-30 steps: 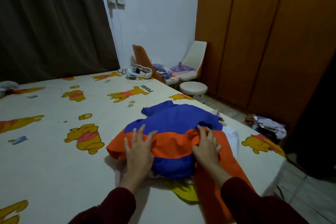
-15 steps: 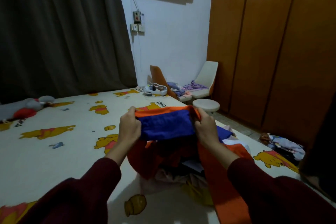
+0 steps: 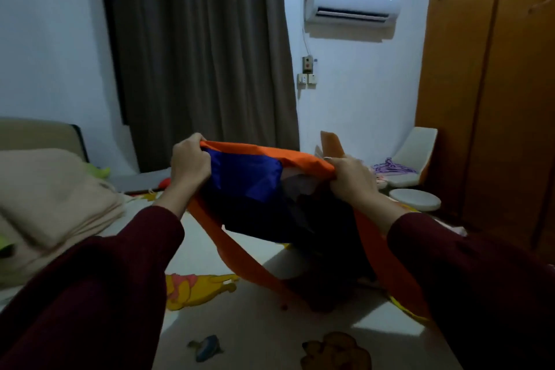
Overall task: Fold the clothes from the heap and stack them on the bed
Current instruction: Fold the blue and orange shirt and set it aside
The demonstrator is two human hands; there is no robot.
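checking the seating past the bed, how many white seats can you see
2: a white chair against the wardrobe with purple clothes on it, and a round white stool just in front of it. Others may be hidden behind the orange-and-blue garment.

Both hands [image 3: 192, 164] gripping garment [image 3: 246, 177], raised
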